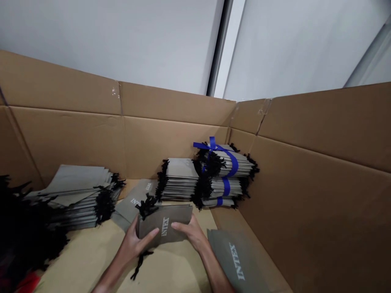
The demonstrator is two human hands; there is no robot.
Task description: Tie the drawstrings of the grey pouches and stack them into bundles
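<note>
Both of my hands hold a small stack of grey INTEX drawstring pouches (pixel 166 221) low over the floor of a big cardboard box (pixel 320 171). My left hand (pixel 134 242) grips the stack's left end, thumb on top, near the black cords (pixel 146 205). My right hand (pixel 191 234) clasps the right end. A black cord dangles below the stack.
A loose pile of grey pouches (pixel 77 195) lies at the left. Two stacks stand at the back, one unbound (pixel 179 179), one tied with blue ribbon (pixel 227 173). Single pouches lie flat on the floor, one behind my hands (pixel 134 201), one at the right (pixel 236 260). A dark heap (pixel 21 232) fills the left edge.
</note>
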